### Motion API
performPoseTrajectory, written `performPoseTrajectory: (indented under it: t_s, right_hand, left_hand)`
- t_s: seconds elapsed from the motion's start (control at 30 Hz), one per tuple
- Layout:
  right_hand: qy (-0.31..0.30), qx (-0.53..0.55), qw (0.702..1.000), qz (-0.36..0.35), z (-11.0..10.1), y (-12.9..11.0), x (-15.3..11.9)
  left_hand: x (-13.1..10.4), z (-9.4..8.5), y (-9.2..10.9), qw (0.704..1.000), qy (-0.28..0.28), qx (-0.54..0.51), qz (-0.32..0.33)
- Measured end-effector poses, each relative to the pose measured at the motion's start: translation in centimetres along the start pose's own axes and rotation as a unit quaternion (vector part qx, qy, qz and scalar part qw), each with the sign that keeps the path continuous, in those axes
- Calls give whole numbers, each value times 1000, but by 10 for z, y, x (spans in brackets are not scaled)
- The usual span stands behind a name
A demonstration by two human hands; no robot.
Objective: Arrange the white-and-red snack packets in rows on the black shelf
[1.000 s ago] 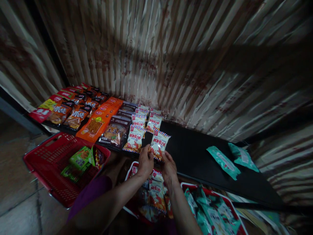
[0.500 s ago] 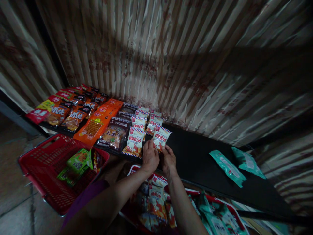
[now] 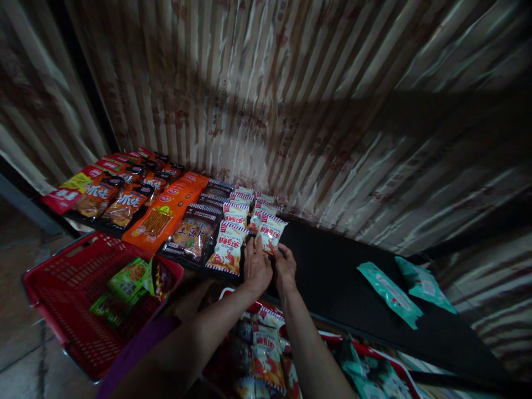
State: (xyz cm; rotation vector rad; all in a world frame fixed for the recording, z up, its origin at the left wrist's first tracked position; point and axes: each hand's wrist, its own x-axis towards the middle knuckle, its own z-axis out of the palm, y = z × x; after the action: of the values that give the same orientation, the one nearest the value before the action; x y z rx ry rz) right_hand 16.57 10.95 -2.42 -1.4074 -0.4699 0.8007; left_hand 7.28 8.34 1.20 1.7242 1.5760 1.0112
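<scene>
Between my two hands is a white snack bag [image 3: 270, 230] with a striped top edge and red-and-orange print, at the front of the right-hand column of like bags. My left hand [image 3: 256, 267] grips its lower left side, and my right hand [image 3: 285, 265] pinches its lower right corner. Just left of it, a matching snack bag [image 3: 226, 247] fronts the neighbouring column. Further left lie dark potato-slice packs [image 3: 192, 231] and long orange packs [image 3: 154, 221]. My fingertips are partly hidden by the bag and the dimness.
The black shelf [image 3: 328, 260] runs to the right, with two teal packets [image 3: 390, 293] on it. A red basket [image 3: 54, 316] with green packs stands at left. Below my arms, another basket holds white snack bags [image 3: 266, 354] and teal packs [image 3: 366, 371]. Corrugated sheeting [image 3: 249, 100] rises behind.
The bag between my hands has shifted slightly left and back, nearer the row behind it. Both hands stay on it. The view has tilted a little.
</scene>
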Motion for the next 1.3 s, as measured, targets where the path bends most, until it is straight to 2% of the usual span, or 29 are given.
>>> performPoseTrajectory:
  t_s: [0.23, 0.6, 0.83, 1.0, 1.3]
  right_hand:
    - [-2, -21, 999, -31, 10, 1, 11]
    - [-24, -164, 976, -139, 9, 16, 38]
    - [-24, -191, 969, -152, 11, 17, 33]
    - [-31, -264, 945, -190, 12, 7, 22]
    - [-24, -387, 904, -179, 10, -3, 12]
  left_hand:
    - [9, 2, 0, 999, 23, 19, 19]
    - [14, 9, -1, 999, 23, 29, 11]
    - [12, 13, -7, 999, 17, 37, 1]
    - [10, 16, -12, 998, 28, 53, 15]
    - [7, 18, -18, 997, 17, 71, 31]
